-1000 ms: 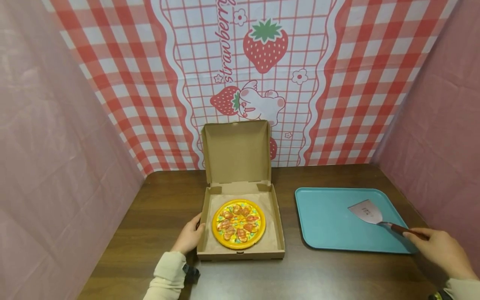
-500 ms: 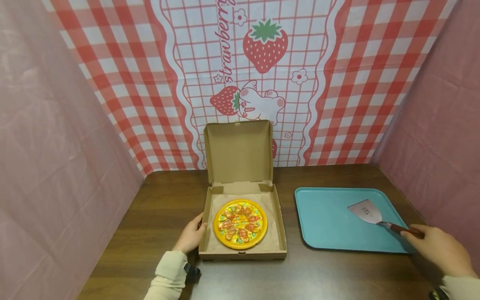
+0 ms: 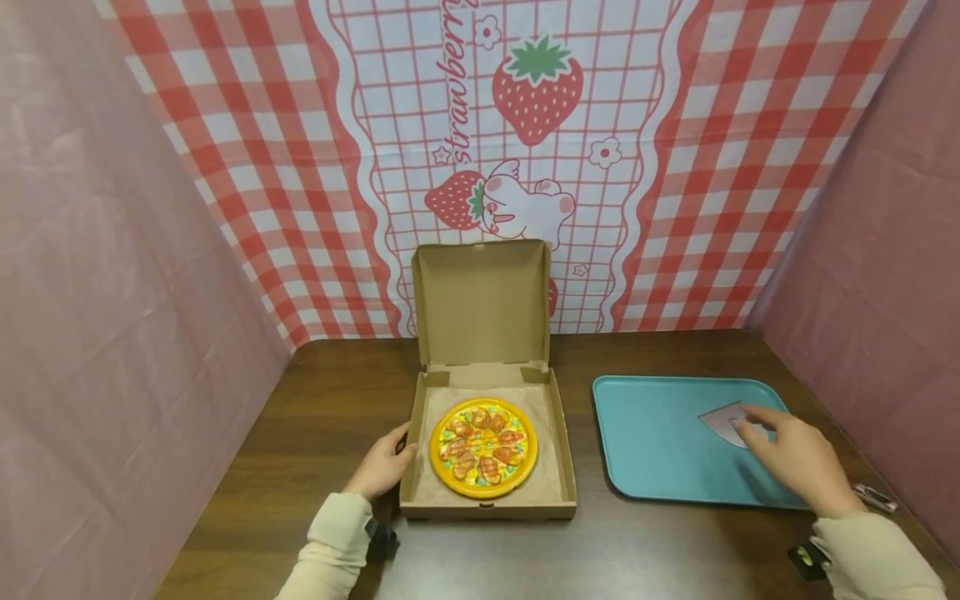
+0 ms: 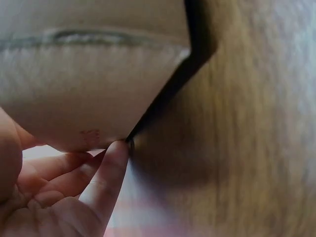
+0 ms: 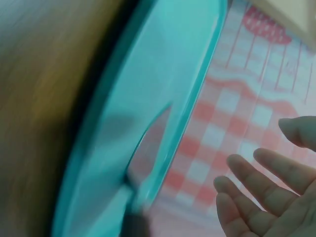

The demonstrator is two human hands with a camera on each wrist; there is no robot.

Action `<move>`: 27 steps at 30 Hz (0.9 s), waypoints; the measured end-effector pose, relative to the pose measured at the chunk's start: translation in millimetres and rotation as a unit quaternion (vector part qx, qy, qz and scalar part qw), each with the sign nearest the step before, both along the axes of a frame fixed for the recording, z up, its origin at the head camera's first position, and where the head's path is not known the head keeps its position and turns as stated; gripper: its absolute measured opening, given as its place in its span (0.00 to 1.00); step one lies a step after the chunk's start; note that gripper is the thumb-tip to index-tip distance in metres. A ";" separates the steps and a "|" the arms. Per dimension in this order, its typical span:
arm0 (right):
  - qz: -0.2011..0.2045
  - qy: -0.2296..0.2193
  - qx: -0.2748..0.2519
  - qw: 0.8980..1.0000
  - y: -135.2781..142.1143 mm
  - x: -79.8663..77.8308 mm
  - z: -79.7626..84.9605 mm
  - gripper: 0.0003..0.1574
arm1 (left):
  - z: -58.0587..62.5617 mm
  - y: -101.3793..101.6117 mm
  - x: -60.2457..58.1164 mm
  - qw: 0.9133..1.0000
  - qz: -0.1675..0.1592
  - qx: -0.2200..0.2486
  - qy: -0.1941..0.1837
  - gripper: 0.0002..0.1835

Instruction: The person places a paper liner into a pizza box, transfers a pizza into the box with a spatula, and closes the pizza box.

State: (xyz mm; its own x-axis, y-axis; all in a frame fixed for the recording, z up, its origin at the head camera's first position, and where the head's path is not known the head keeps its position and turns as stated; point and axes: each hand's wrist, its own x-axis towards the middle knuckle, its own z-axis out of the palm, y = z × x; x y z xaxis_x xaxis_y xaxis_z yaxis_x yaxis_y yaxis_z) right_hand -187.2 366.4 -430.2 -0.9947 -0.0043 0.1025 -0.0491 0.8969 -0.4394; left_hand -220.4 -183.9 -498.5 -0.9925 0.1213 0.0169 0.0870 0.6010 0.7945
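Note:
An open cardboard pizza box (image 3: 487, 508) holds a round toy pizza (image 3: 483, 448) with a yellow rim and several toppings. My left hand (image 3: 381, 462) grips the box's left wall; in the left wrist view its fingertips touch the lower edge of the cardboard (image 4: 94, 94). To the right lies a blue-green tray (image 3: 645, 450) bearing a metal-bladed spatula (image 3: 722, 423). My right hand (image 3: 798, 454) hovers over the tray's right side with nothing in it, hiding most of the spatula's handle. In the right wrist view the dark handle (image 5: 134, 224) is apart from the spread fingers.
On the wooden table (image 3: 322, 400), a small reddish and silvery item (image 3: 873, 497) shows beside the right wrist; its kind is unclear. The box lid (image 3: 483, 304) stands up against the strawberry-print cloth (image 3: 675, 192). Pink cloth (image 3: 855, 275) closes off both sides.
My right hand has let go of the spatula's handle and moved left above the tray. The pizza box has shifted slightly right with my left hand on it.

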 end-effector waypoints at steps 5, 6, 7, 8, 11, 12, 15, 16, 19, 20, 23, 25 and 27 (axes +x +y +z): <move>0.046 0.031 -0.050 0.997 -35.1 -14.3 -3.1 0.36 | 2.1 -1.0 -1.1 1.000 -0.006 -0.004 0.001 0.25; 0.054 0.034 -0.059 0.996 -42.0 -17.1 -3.9 0.36 | 2.0 -1.2 -1.3 1.000 -0.006 -0.002 -0.001 0.25; 0.059 0.034 -0.064 0.996 -48.3 -20.3 -4.4 0.36 | 2.3 -1.3 -1.4 1.000 -0.005 -0.001 -0.004 0.25; 0.064 0.030 -0.072 0.995 -54.6 -23.9 -4.8 0.37 | 1.9 -1.6 -1.7 1.000 -0.003 0.000 -0.005 0.25; 0.074 0.009 -0.099 0.992 -72.6 -35.6 -5.5 0.39 | 1.3 -2.6 -3.3 1.000 -0.001 0.005 -0.009 0.26; 0.076 0.002 -0.111 0.991 -78.2 -40.1 -6.0 0.39 | 1.3 -2.9 -3.9 1.000 -0.001 0.005 -0.010 0.26; 0.075 -0.008 -0.139 0.987 -94.3 -53.7 -7.0 0.39 | 2.4 -2.7 -7.9 1.000 -0.003 0.001 -0.007 0.26; 0.075 -0.007 -0.149 0.986 -99.5 -58.5 -7.5 0.38 | 3.4 -2.6 -9.4 1.000 -0.004 0.000 -0.006 0.26; 0.081 -0.001 -0.181 0.980 -114.2 -72.2 -9.2 0.36 | 6.5 -2.7 -15.6 1.000 -0.004 -0.002 -0.009 0.26; 0.085 -0.001 -0.194 0.977 -118.9 -76.7 -9.6 0.36 | 7.9 -2.8 -18.2 1.000 -0.006 -0.002 -0.010 0.26; 0.098 -0.010 -0.240 0.966 -131.2 -90.3 -11.3 0.36 | 12.6 -3.8 -27.4 1.000 -0.011 0.004 -0.016 0.25; 0.101 -0.018 -0.272 0.957 -139.2 -99.3 -11.7 0.36 | 16.4 -4.6 -34.8 1.000 -0.013 0.013 -0.021 0.26; 0.102 -0.027 -0.296 0.949 -147.4 -107.4 -10.5 0.36 | 19.9 -5.0 -42.6 0.999 -0.009 0.021 -0.026 0.26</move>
State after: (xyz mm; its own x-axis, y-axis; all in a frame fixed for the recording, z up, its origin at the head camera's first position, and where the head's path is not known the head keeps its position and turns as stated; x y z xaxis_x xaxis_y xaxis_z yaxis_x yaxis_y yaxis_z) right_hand -294.6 219.0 -440.7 -0.9833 -0.1544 0.0961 -0.1582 0.4658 -0.8706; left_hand -263.0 -188.9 -478.6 -0.9899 0.1386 -0.0286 0.0553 0.5651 0.8232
